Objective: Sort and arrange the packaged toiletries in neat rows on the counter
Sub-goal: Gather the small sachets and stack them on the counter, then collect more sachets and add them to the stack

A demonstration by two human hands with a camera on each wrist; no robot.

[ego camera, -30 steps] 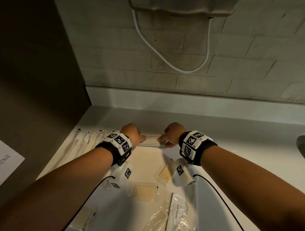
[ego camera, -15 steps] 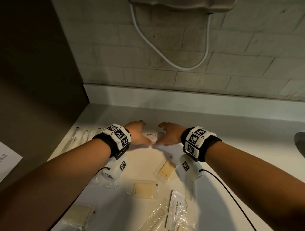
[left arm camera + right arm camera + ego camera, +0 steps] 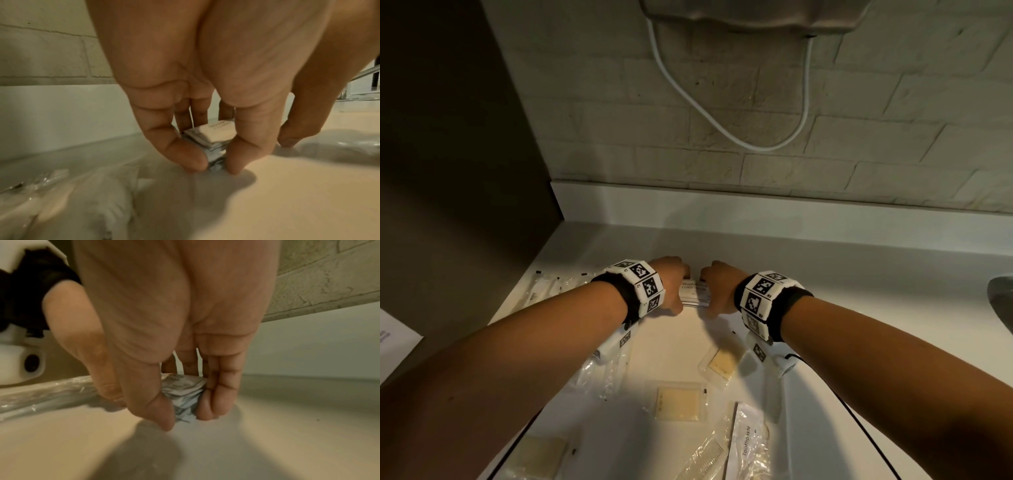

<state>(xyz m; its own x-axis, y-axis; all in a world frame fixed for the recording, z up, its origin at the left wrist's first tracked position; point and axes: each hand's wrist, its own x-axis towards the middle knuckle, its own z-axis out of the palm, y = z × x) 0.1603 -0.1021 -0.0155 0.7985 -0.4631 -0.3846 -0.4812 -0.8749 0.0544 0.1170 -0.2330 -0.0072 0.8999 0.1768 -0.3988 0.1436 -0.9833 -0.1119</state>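
Note:
A small stack of white shampoo sachets (image 3: 694, 291) lies on the pale counter (image 3: 842, 291), a little in front of the back wall. My left hand (image 3: 674, 286) pinches the stack's left end between thumb and fingers (image 3: 216, 155). My right hand (image 3: 717, 287) pinches its right end the same way (image 3: 185, 404). In the left wrist view the printed top sachet (image 3: 220, 134) shows between my fingers. In the right wrist view the stacked sachets (image 3: 182, 386) fan slightly at their edges.
Clear-wrapped long items (image 3: 548, 289) lie in a row at the counter's left. Soap packets (image 3: 679, 399) (image 3: 720, 363), a toothpaste packet (image 3: 748, 442) and a wrapped comb (image 3: 705, 459) lie nearer me. A dark object (image 3: 1001, 305) sits at the right edge. A white cord (image 3: 722, 130) hangs on the brick wall.
Both hands slid a little toward the back wall with the sachet stack between them and drew closer together, thumbs and fingers now squeezing its two ends.

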